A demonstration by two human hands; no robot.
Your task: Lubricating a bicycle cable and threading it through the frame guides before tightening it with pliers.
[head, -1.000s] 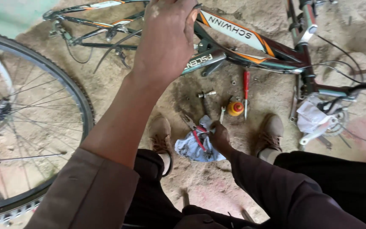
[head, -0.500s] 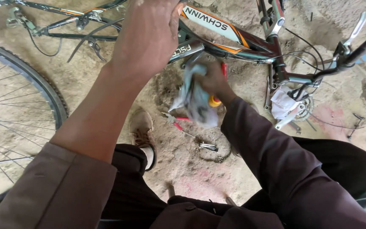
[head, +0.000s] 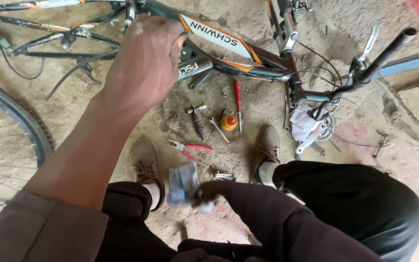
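Field notes, head view, looking down past my knees at the dirt floor (head: 413, 160).

Largest first: bicycle frame (head: 229, 53) lies across the top of the view, long axis running left to right, handlebar (head: 386, 53) angled up at the right. A spoked wheel (head: 10, 140) curves in at the left edge.

My left hand (head: 144, 65) is raised over the frame's left-centre, fingers curled down onto the tube near the seat junction. It looks like a loose grip on the frame, though the palm hides the contact, so I cannot tell how firmly it closes.

My right hand (head: 207, 191) is low, between my knees, clenched around a blue-grey rag (head: 183, 184), which is motion-blurred. The rag sits well below the frame; the frame lies straight ahead and up from this hand, with the tool scatter between them. The left hand is plainly the nearer one to the frame.

Both shoes (head: 144, 162) are planted either side of the tools.

Smaller items on the floor, between shoes and frame: red-handled pliers (head: 187, 148) just ahead of the rag, a red screwdriver (head: 237, 99) lying top to bottom, a small spanner (head: 217, 129), a small orange bottle (head: 229, 122), and a white rag (head: 302, 123) by the chainring.
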